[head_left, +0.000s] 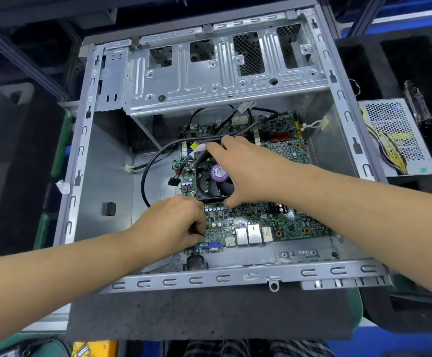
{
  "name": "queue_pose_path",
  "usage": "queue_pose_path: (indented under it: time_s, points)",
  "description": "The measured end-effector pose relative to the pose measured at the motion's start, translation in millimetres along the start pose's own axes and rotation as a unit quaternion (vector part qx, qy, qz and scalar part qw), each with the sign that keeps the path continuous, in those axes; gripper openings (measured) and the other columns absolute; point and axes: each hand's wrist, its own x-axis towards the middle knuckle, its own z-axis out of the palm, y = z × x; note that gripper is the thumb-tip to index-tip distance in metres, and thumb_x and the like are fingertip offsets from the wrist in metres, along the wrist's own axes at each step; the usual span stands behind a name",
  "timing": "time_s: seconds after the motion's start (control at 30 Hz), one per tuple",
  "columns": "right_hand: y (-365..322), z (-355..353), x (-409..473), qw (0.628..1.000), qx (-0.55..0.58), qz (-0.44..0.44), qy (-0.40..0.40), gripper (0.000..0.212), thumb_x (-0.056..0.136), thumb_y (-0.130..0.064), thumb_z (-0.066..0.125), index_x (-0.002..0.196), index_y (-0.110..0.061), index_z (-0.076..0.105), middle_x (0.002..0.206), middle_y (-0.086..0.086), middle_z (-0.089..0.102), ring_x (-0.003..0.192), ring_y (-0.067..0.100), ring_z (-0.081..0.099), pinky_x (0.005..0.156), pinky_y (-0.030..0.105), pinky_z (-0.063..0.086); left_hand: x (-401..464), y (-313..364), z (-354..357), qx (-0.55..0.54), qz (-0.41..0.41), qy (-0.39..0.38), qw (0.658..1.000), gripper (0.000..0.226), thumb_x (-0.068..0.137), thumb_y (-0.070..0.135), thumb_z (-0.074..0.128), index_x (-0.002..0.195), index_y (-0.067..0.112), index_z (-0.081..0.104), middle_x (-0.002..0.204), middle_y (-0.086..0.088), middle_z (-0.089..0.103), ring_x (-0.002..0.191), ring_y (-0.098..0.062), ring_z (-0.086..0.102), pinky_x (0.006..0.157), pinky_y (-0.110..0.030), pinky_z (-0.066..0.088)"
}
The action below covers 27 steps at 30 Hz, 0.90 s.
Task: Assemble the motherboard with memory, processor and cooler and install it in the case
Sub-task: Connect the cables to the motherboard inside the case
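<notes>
The green motherboard point(256, 222) lies inside the open grey metal case point(101, 176). On it sits the black cooler fan point(209, 180) with a purple centre label. My right hand point(245, 171) spans the cooler, fingers curled over its far edge and thumb on its near edge. My left hand point(176, 222) grips the near left corner of the board, fingers curled round something dark that I cannot make out. A black cable point(147, 166) loops left of the cooler. The memory and processor are hidden.
A drive cage point(209, 81) spans the far part of the case. A perforated power supply point(395, 135) with yellow and black wires lies right of the case. Dark foam trays surround the bench. The case floor left of the board is bare metal.
</notes>
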Motion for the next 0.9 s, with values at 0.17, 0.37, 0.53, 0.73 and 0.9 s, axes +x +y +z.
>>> queue_pose_path:
  time_s: [0.17, 0.37, 0.53, 0.73, 0.9]
  points:
    - [-0.9, 0.2, -0.1, 1.000, -0.004, 0.000, 0.001, 0.108, 0.063, -0.042, 0.083, 0.145, -0.012, 0.019, 0.127, 0.011, 0.040, 0.118, 0.028, 0.038, 0.087, 0.038, 0.045, 0.8, -1.9, 2.2, 0.034, -0.002, 0.000, 0.999, 0.006, 0.080, 0.034, 0.072, 0.080, 0.029, 0.068, 0.089, 0.016, 0.058, 0.076, -0.004, 0.046, 0.059, -0.024, 0.033]
    - [-0.7, -0.7, -1.1, 1.000, 0.001, 0.004, -0.003, 0.108, 0.063, -0.041, 0.084, 0.145, -0.013, 0.019, 0.128, 0.011, 0.040, 0.120, 0.028, 0.037, 0.086, 0.039, 0.047, 2.0, -1.1, 3.4, 0.031, -0.003, 0.009, 0.999, 0.008, 0.081, 0.037, 0.071, 0.083, 0.030, 0.069, 0.090, 0.017, 0.062, 0.080, -0.004, 0.052, 0.058, -0.024, 0.032]
    - [-0.8, -0.1, -0.4, 1.000, 0.005, 0.005, -0.006, 0.108, 0.063, -0.041, 0.084, 0.144, -0.012, 0.020, 0.128, 0.011, 0.040, 0.120, 0.028, 0.037, 0.090, 0.039, 0.047, 1.3, -2.8, 4.4, -0.012, -0.026, 0.009, 1.000, 0.006, 0.079, 0.034, 0.075, 0.078, 0.029, 0.071, 0.084, 0.018, 0.066, 0.072, -0.002, 0.053, 0.061, -0.024, 0.042]
    - [0.1, 0.5, -0.7, 1.000, 0.004, 0.002, 0.005, 0.108, 0.062, -0.041, 0.084, 0.144, -0.012, 0.021, 0.125, 0.010, 0.041, 0.118, 0.029, 0.039, 0.085, 0.038, 0.045, 2.9, -2.5, 2.3, -0.115, -0.061, -0.004, 0.991, 0.007, 0.075, 0.025, 0.079, 0.071, 0.027, 0.073, 0.072, 0.016, 0.068, 0.071, -0.004, 0.062, 0.072, -0.034, 0.054]
    - [-0.1, 1.1, -0.1, 1.000, 0.001, 0.001, 0.007, 0.109, 0.062, -0.042, 0.084, 0.145, -0.012, 0.019, 0.126, 0.010, 0.041, 0.119, 0.029, 0.039, 0.086, 0.036, 0.044, 2.9, -1.8, 3.1, -0.106, -0.059, -0.005, 0.993, 0.005, 0.076, 0.025, 0.078, 0.073, 0.025, 0.074, 0.075, 0.015, 0.069, 0.073, -0.003, 0.062, 0.071, -0.033, 0.054]
